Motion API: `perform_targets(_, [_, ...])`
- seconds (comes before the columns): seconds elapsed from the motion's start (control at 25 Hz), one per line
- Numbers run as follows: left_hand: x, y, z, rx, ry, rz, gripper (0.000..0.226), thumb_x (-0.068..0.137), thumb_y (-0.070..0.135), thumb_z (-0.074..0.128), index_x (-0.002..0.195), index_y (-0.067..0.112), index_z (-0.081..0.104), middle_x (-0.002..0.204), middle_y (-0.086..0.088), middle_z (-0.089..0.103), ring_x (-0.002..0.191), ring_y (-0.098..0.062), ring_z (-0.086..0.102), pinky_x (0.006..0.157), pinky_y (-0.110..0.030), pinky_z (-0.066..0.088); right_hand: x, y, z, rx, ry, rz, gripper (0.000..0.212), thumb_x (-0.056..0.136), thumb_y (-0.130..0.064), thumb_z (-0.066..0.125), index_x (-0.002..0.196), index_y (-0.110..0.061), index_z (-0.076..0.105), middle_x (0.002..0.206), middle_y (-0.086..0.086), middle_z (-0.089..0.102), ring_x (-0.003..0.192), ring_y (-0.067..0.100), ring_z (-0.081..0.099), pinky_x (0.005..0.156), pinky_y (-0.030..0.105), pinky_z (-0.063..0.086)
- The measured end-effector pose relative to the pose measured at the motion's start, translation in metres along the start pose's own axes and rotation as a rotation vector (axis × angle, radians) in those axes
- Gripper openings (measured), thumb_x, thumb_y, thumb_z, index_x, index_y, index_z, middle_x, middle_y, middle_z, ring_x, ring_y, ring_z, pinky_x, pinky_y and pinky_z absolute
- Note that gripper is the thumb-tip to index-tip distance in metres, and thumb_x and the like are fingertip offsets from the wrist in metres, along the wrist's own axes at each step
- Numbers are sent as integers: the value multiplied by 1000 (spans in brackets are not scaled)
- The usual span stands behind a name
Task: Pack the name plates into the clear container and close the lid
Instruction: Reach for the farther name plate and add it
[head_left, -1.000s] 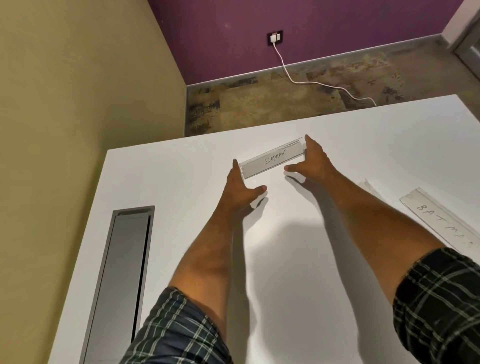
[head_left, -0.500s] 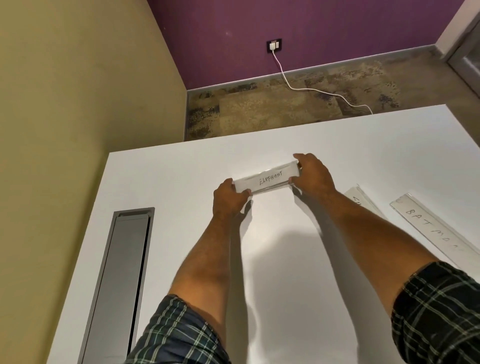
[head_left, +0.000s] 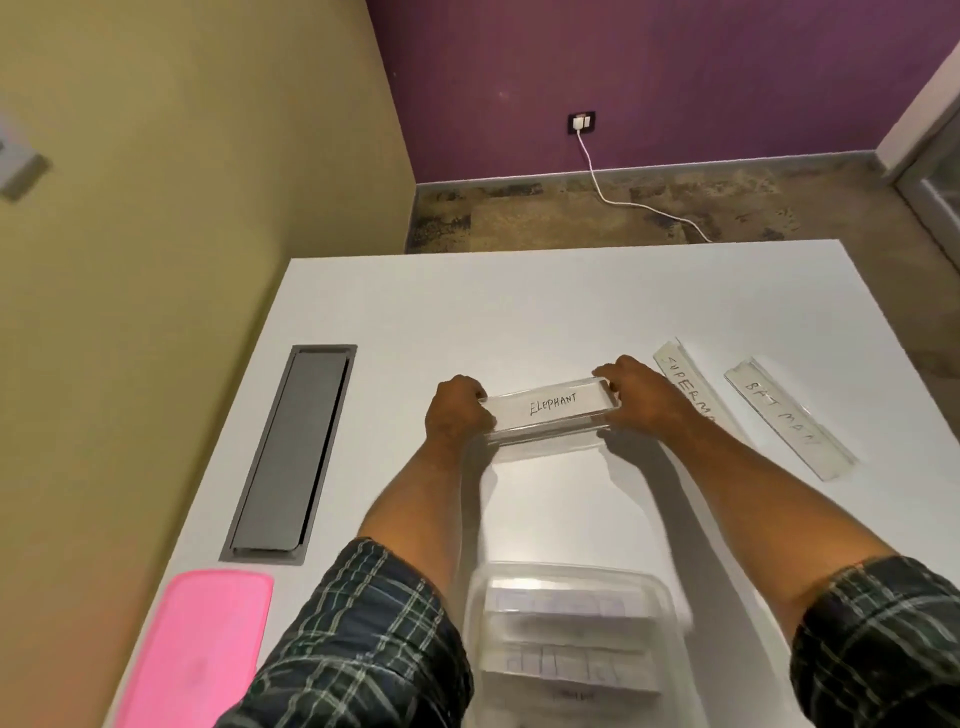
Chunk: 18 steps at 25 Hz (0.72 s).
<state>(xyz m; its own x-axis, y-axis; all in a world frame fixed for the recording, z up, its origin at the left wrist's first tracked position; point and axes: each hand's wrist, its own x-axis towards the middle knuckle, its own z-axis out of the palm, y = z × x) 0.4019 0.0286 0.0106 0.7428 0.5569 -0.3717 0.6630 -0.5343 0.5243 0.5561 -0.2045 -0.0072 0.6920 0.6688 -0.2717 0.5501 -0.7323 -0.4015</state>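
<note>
Plate (head_left: 550, 410) now nearer us. We pinch ends, left hand (head_left: 457, 410), right hand (head_left: 636, 392). Light, stiff, slippery plastic; box (head_left: 571, 577) below wrists.

My only view came from the head camera, which looked forward and steeply down over the white table (head_left: 519, 312) from above its near edge. It sat close enough that both forearms filled the lower frame, while the wide angle also took in the floor beyond the far edge, the purple wall (head_left: 675, 67) and the yellow wall (head_left: 182, 156) at left.
</note>
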Motion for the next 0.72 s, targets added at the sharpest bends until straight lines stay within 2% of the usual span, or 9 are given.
perform_targets(0.16, [-52,7,-14,16,-67,46,36,62,2,78,96,7,70,85,-8,72,64,-24,69,68,-35,61,-62,1,-3,-83,-19,-24,65,69,-33,85,126,-27,56,103,-2,56,87,17,58,75,33,50])
perform_targets(0.24, [-70,8,-19,16,-84,60,35,63,1,80,95,5,69,76,-7,70,55,-22,67,65,-33,61,-86,-2,-3,-35,-1,-8,62,66,-32,86,122,-30,59,97,-5,59,84,16,60,74,33,51])
perform_targets(0.32, [-86,7,-24,15,-99,65,35,63,-1,81,96,3,69,71,-7,69,53,-22,67,65,-33,62,-105,-5,-2,120,18,21,61,61,-23,90,115,-29,63,92,-1,65,80,19,64,74,33,54])
perform_targets(0.44, [-99,2,-32,-26,-209,21,37,67,-7,81,101,-1,67,65,-10,71,53,-22,70,63,-33,63,-117,-10,-5,282,47,17,60,54,-12,93,106,-28,67,87,7,67,72,22,64,71,31,53])
perform_targets(0.52, [-111,-2,-34,-61,-311,-2,40,69,-8,83,105,-3,66,65,-13,72,53,-21,71,62,-32,63,-130,-12,-7,313,35,-7,60,51,-11,94,102,-30,68,84,3,65,64,14,58,65,23,49])
perform_targets(0.6, [-118,-5,-35,-60,-403,-10,45,69,-6,85,109,-2,65,67,-12,73,56,-20,73,71,-35,62,-142,-9,-7,341,5,-27,59,51,-12,95,100,-31,68,79,-1,62,58,5,53,58,15,44])
perform_targets(0.72, [-126,-10,-36,22,-511,-3,43,72,4,86,110,5,66,65,-2,75,61,-13,74,68,-29,55,-158,-9,-6,380,-34,-30,56,50,-13,96,96,-32,69,72,-6,60,55,2,51,59,21,44])
